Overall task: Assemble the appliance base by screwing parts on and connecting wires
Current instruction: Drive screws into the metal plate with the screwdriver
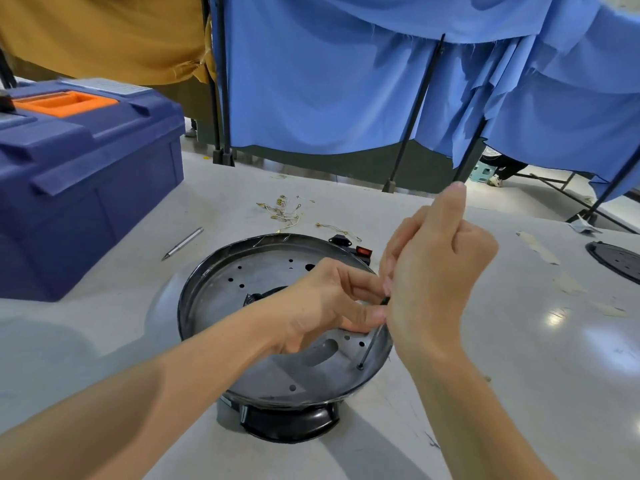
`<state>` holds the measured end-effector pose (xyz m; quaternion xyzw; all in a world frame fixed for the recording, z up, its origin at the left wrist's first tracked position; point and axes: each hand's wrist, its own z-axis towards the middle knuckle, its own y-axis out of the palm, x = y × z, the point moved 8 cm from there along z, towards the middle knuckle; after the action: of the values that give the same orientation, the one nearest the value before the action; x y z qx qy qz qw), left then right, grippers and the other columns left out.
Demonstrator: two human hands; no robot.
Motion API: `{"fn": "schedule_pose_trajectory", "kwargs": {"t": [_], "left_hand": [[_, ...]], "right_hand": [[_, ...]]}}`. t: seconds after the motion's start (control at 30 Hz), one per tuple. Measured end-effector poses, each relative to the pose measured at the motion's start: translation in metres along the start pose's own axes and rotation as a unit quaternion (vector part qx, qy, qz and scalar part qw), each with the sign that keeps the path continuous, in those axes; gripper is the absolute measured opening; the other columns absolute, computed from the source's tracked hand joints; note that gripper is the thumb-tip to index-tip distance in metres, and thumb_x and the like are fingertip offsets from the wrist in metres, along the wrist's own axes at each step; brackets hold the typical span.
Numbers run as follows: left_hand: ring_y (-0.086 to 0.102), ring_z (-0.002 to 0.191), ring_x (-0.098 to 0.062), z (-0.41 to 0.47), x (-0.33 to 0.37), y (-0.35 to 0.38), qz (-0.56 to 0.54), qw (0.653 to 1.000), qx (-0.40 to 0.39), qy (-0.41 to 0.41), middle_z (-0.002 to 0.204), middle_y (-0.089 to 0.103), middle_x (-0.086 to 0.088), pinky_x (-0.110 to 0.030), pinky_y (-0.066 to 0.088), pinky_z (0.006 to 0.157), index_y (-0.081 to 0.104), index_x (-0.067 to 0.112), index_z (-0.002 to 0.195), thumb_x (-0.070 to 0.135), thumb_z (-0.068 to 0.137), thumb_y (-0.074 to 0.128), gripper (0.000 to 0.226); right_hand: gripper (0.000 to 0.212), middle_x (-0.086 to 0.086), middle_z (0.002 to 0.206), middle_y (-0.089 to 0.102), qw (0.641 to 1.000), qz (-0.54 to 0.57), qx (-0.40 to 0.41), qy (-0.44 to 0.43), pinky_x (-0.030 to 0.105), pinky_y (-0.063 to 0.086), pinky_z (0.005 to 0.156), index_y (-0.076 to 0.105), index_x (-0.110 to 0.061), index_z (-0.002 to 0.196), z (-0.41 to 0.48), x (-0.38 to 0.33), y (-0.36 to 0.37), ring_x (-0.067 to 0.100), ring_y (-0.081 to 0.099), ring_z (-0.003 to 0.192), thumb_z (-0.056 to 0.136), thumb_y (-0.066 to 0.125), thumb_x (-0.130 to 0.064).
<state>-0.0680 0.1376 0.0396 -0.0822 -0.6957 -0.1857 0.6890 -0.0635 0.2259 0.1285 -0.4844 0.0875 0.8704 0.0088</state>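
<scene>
The round metal appliance base (221,306) with several holes sits on the white table, a black part under its near rim. A thin screwdriver (370,346) stands tilted in the base, its tip at a screw (360,367) near the right rim. My right hand (433,271) grips the screwdriver's handle, which it hides. My left hand (325,303) pinches the shaft just below the handle, above the base. Loose wires with gold terminals (284,211) lie behind the base. A black switch block with a red rocker (362,251) sits at the far rim.
A blue toolbox with an orange handle (79,174) stands at the left. A metal bit (183,243) lies beside it. Another black round part (620,261) lies at the right edge. Blue and yellow cloth screens (329,81) hang behind the table.
</scene>
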Motion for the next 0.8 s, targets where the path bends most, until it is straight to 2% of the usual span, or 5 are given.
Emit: {"fn": "schedule_pose_trajectory", "kwargs": {"t": [0.07,0.17,0.3,0.57,0.8], "left_hand": [[0.069,0.074,-0.014,-0.002,0.003,0.002,0.006,1.000,-0.021,-0.004,0.076,0.073,-0.001,-0.039,0.054,0.085,0.078,0.017,0.081,0.003,0.073,0.068,0.019],[0.070,0.086,-0.014,-0.003,0.009,0.002,0.025,0.999,-0.043,0.000,0.086,0.073,-0.003,-0.058,0.044,0.103,0.078,0.023,0.080,0.009,0.081,0.066,0.019],[0.068,0.094,-0.016,-0.005,0.006,0.001,0.022,0.997,-0.072,0.004,0.094,0.073,-0.007,-0.059,0.044,0.102,0.077,0.019,0.093,0.010,0.085,0.065,0.017],[0.067,0.079,-0.015,0.000,0.007,0.001,-0.029,0.998,-0.053,0.003,0.085,0.074,0.001,-0.043,0.053,0.086,0.078,0.020,0.081,0.005,0.076,0.067,0.019],[0.060,0.070,-0.016,-0.003,0.011,0.015,0.022,0.997,-0.079,0.011,0.072,0.072,0.003,-0.046,0.042,0.085,0.079,0.023,0.075,0.009,0.081,0.067,0.020]], "right_hand": [[0.070,0.005,0.032,0.037,0.991,0.058,-0.081,0.085,0.020,0.028,0.038,0.042,-0.018,0.034,0.011,0.012,0.006,0.020,0.032,0.028,0.102,0.037,-0.033],[0.069,0.013,0.036,0.041,0.906,0.125,-0.330,0.234,0.024,0.036,0.040,0.046,-0.008,0.037,0.022,0.019,0.035,0.023,0.037,0.031,0.098,0.038,-0.039],[0.068,0.004,0.028,0.032,0.851,0.149,-0.445,0.237,0.016,0.023,0.031,0.035,-0.008,0.034,0.010,0.016,0.058,0.017,0.025,0.021,0.098,0.043,-0.028],[0.063,0.001,0.029,0.027,0.989,0.046,-0.129,0.063,0.015,0.022,0.039,0.030,-0.010,0.036,0.015,0.007,0.022,0.016,0.022,0.024,0.099,0.034,-0.010],[0.065,0.000,0.032,0.034,1.000,0.018,-0.023,0.008,0.020,0.027,0.043,0.041,-0.020,0.032,-0.002,0.000,-0.009,0.020,0.029,0.027,0.096,0.036,-0.023]]}}
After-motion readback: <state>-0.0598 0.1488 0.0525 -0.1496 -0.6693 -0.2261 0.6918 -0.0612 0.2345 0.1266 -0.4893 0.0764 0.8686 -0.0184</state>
